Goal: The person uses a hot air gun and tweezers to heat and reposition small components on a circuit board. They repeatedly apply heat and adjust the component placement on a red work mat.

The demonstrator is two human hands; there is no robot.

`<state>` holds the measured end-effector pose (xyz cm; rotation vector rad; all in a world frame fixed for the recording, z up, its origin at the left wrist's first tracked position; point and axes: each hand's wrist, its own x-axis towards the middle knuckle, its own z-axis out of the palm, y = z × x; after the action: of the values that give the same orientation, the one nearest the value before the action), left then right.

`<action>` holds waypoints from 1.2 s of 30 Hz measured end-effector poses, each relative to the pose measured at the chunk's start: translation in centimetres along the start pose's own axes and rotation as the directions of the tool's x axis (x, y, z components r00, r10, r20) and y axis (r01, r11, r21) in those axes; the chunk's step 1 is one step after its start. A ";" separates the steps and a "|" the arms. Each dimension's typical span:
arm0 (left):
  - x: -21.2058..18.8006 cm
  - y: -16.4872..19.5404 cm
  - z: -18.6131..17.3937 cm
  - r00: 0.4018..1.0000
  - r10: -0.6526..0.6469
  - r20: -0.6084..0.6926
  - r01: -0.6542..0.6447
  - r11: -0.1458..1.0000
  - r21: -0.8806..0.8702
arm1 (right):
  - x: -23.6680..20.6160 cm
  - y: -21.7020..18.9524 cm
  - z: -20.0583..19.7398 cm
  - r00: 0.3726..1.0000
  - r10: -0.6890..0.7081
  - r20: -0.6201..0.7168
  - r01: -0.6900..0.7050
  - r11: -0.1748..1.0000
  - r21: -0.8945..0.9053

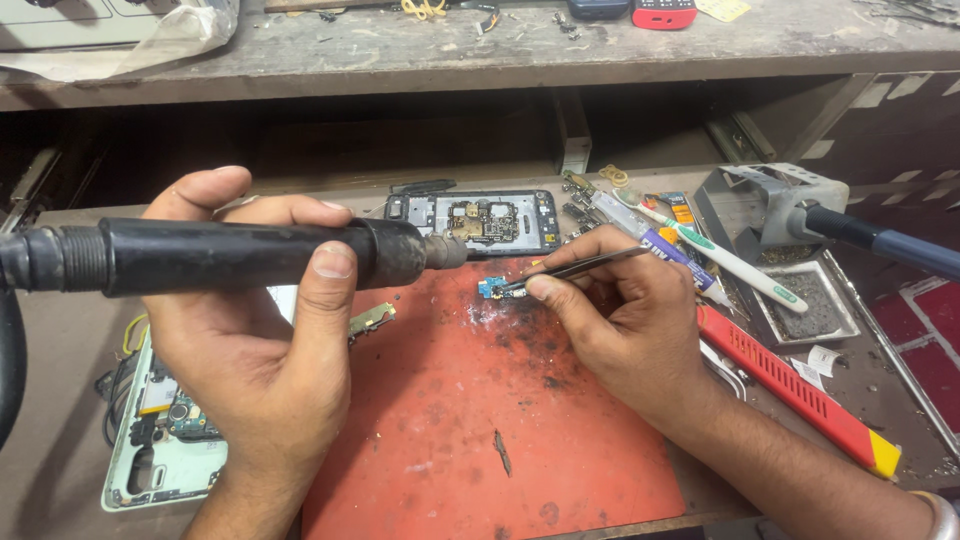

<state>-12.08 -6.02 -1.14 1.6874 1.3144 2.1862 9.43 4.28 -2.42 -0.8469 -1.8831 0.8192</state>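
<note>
left grip: the left hand (pixel 262 330) is wrapped closed around the black barrel of a hot-air tool (pixel 240 254), thumb pressed flat on the near side, fingers curled over the top.
left pose: palm faces the camera's right, wrist low near the bottom edge, forearm rising almost straight up; the tool lies level across the view, its nozzle pointing right.
right grip: the right hand (pixel 630 320) pinches black tweezers (pixel 575 270) between thumb and forefinger, closed tight on them; the other fingers are folded under.
right pose: forearm comes in from the lower right corner, a pale bangle (pixel 940 512) at the wrist, hand angled up and left.
small board: a little blue circuit board (pixel 492 289) lies on the red mat (pixel 480 440) near its top edge; the tweezer tips touch it at its right end, and the nozzle is just up and left of it, apart from it.
mat: scorched and stained dark around the board.
behind: an opened phone (pixel 480 220) with its insides showing lies just beyond the mat.
left side: a pale green phone frame (pixel 160 450) sits under the left wrist.
right side: a red-and-yellow handled tool (pixel 790 385), a white and green toothbrush (pixel 730 262), and a grey iron stand (pixel 770 205) with a metal tray (pixel 805 305).
</note>
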 end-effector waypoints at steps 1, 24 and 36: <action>-0.1 -0.1 -0.1 1.000 0.002 -0.002 -0.002 1.000 -0.001 | 0.0 0.0 0.0 1.000 -0.004 -0.002 0.004 1.000 -0.003; -0.6 -1.0 -1.1 0.995 0.103 0.005 -0.103 0.994 0.019 | 0.0 -0.1 0.0 1.000 -0.002 -0.001 0.002 1.000 -0.010; -0.2 -0.7 -0.6 0.994 0.104 -0.022 -0.105 0.994 -0.029 | 0.0 -0.1 0.0 1.000 0.021 0.001 -0.021 1.000 0.000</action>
<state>-12.78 -6.04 -1.81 1.7655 1.2177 2.2740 9.43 4.22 -2.35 -0.8674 -1.8778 0.8327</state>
